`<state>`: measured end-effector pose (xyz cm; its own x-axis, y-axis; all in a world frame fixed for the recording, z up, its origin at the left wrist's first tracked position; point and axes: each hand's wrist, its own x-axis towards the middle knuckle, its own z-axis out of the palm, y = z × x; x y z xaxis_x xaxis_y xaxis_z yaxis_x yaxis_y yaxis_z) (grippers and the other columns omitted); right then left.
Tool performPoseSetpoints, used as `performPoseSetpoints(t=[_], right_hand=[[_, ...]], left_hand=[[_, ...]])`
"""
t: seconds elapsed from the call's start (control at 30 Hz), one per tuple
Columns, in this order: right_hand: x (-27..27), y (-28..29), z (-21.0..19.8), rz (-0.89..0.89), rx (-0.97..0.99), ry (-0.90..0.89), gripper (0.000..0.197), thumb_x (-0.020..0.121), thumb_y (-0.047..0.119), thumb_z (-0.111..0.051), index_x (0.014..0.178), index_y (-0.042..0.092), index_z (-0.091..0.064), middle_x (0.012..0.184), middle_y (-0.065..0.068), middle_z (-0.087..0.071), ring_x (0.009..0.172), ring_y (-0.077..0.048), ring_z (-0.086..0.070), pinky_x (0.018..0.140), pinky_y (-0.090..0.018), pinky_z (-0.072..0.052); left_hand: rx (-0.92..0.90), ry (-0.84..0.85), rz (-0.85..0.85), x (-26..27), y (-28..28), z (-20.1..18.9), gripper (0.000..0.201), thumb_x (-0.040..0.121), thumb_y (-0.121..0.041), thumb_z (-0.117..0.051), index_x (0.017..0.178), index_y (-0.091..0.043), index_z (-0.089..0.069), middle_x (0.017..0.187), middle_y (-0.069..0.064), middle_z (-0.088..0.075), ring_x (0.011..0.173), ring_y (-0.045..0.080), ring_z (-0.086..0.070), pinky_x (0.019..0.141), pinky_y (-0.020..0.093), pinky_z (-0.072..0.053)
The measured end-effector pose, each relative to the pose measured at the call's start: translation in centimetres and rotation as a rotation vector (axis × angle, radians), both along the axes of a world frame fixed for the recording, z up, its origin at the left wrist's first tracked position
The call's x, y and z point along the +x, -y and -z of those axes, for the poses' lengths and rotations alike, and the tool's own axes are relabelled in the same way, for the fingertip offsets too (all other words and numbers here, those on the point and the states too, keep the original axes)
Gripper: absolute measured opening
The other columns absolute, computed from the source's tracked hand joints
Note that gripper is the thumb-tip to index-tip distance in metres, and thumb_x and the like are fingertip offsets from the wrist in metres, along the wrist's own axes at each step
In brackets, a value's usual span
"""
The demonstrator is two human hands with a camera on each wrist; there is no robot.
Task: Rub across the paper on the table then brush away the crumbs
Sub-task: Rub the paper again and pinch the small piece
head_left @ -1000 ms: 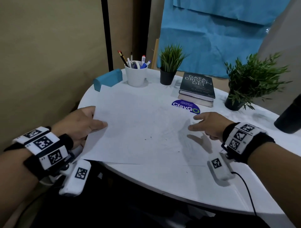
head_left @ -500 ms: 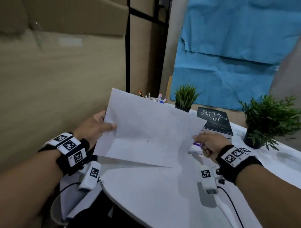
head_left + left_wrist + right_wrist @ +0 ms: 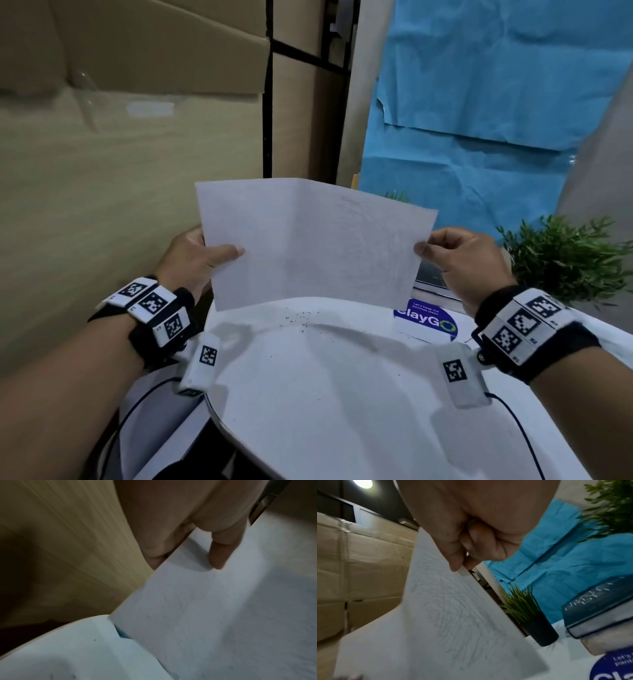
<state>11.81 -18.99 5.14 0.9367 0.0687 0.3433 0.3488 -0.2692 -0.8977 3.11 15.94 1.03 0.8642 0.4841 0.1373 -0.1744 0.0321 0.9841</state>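
Note:
A white sheet of paper (image 3: pixel 308 243) with faint pencil scribbles stands nearly upright above the round white table (image 3: pixel 342 411), bent a little along its middle. My left hand (image 3: pixel 202 255) pinches its left edge, thumb on the near face. My right hand (image 3: pixel 455 257) pinches the right edge between thumb and curled fingers. In the left wrist view the thumb presses on the paper (image 3: pixel 205 608). The right wrist view shows the scribbled paper (image 3: pixel 445 615) held at its edge. Dark crumbs (image 3: pixel 299 317) lie scattered on the table just below the sheet.
A blue round sticker (image 3: pixel 426 320) lies on the table under my right wrist. A dark book (image 3: pixel 597 605) and a small potted plant (image 3: pixel 527 615) stand behind the sheet. A bigger plant (image 3: pixel 565 260) is at the right. Cardboard panels (image 3: pixel 120 188) line the left side.
The paper went from lying flat on the table to being held up nearly upright. My right hand took hold of its right edge. Crumbs now show on the table.

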Motion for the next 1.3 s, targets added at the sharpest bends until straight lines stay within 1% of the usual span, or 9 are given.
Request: performPoseSetpoints(t=[0.1, 0.23, 0.43, 0.53, 0.67, 0.93, 1.1, 1.2, 1.3], right_hand=[[-0.2, 0.0, -0.1, 0.033, -0.019, 0.028, 0.007, 0.080, 0.015, -0.078, 0.075, 0.014, -0.073, 0.080, -0.003, -0.075, 0.067, -0.012, -0.062, 0.064, -0.026, -0.051], [-0.7, 0.3, 0.8, 0.320, 0.228, 0.034, 0.034, 0.069, 0.029, -0.084, 0.061, 0.019, -0.053, 0.063, -0.002, -0.054, 0.056, -0.020, -0.047, 0.059, -0.032, -0.042], [-4.0, -5.7, 2.3, -0.014, 0.018, -0.139, 0.036, 0.078, 0.014, -0.078, 0.055, 0.013, -0.050, 0.045, 0.007, -0.042, 0.041, -0.011, -0.035, 0.043, -0.020, -0.032], [-3.9, -8.1, 1.6, -0.139, 0.065, -0.252, 0.011, 0.080, 0.013, -0.076, 0.076, 0.014, -0.065, 0.052, 0.010, -0.047, 0.043, -0.009, -0.037, 0.044, -0.022, -0.030], [-3.7, -9.7, 1.4, -0.143, 0.051, -0.154, 0.036, 0.077, 0.014, -0.078, 0.060, 0.017, -0.046, 0.050, 0.008, -0.038, 0.043, -0.010, -0.031, 0.043, -0.022, -0.029], [-3.3, -10.4, 1.2, -0.142, -0.035, -0.187, 0.035, 0.077, 0.012, -0.077, 0.059, 0.017, -0.047, 0.045, 0.010, -0.037, 0.041, -0.011, -0.030, 0.040, -0.020, -0.027], [-3.9, -10.6, 0.2, -0.249, -0.009, -0.258, 0.040, 0.078, 0.013, -0.078, 0.108, 0.037, -0.064, 0.061, 0.006, -0.046, 0.043, -0.007, -0.037, 0.039, -0.019, -0.030], [-4.9, -10.2, 0.6, -0.197, 0.067, -0.290, 0.012, 0.079, 0.018, -0.078, 0.082, 0.015, -0.067, 0.061, 0.003, -0.045, 0.042, -0.009, -0.033, 0.041, -0.021, -0.027], [-7.2, -8.8, 3.3, -0.179, 0.182, -0.505, 0.025, 0.081, 0.021, -0.076, 0.070, 0.015, -0.054, 0.062, -0.002, -0.043, 0.042, -0.010, -0.025, 0.039, -0.018, -0.021]], left_hand=[[0.020, 0.019, 0.001, -0.4, 0.3, -0.6, 0.021, 0.087, 0.000, -0.070, 0.107, -0.006, -0.071, 0.102, 0.007, -0.077, 0.096, 0.030, -0.073, 0.085, 0.040, -0.056], [0.111, 0.077, -0.027, -1.3, 1.1, -1.7, 0.013, 0.092, -0.009, -0.069, 0.104, -0.011, -0.074, 0.100, 0.002, -0.078, 0.091, 0.024, -0.075, 0.078, 0.035, -0.057], [0.165, 0.110, 0.047, -2.8, 2.0, -2.9, 0.012, 0.094, -0.008, -0.065, 0.104, -0.006, -0.072, 0.098, 0.006, -0.078, 0.085, 0.024, -0.075, 0.069, 0.032, -0.061], [0.180, 0.080, 0.067, -3.2, 1.9, -3.1, 0.012, 0.094, -0.007, -0.066, 0.103, -0.005, -0.073, 0.097, 0.008, -0.078, 0.083, 0.025, -0.075, 0.066, 0.031, -0.061], [0.214, 0.026, 0.050, -3.4, 1.2, -3.2, 0.011, 0.094, -0.010, -0.067, 0.101, -0.008, -0.074, 0.095, 0.005, -0.078, 0.083, 0.023, -0.075, 0.064, 0.028, -0.059], [0.256, -0.010, 0.063, -3.2, 0.9, -3.4, 0.010, 0.093, -0.010, -0.068, 0.099, -0.005, -0.075, 0.094, 0.006, -0.078, 0.085, 0.026, -0.075, 0.069, 0.033, -0.060], [0.277, -0.019, 0.039, -3.0, 0.8, -3.4, 0.008, 0.093, -0.011, -0.069, 0.094, -0.007, -0.075, 0.090, 0.007, -0.078, 0.079, 0.023, -0.074, 0.068, 0.032, -0.058], [0.251, -0.010, 0.017, -3.1, 0.8, -3.5, 0.007, 0.093, -0.011, -0.069, 0.093, -0.008, -0.075, 0.091, 0.006, -0.078, 0.079, 0.022, -0.074, 0.068, 0.032, -0.058], [0.164, 0.020, 0.008, -3.6, 1.1, -3.6, 0.008, 0.093, -0.011, -0.067, 0.095, -0.005, -0.073, 0.092, 0.007, -0.078, 0.081, 0.024, -0.074, 0.067, 0.030, -0.058]])
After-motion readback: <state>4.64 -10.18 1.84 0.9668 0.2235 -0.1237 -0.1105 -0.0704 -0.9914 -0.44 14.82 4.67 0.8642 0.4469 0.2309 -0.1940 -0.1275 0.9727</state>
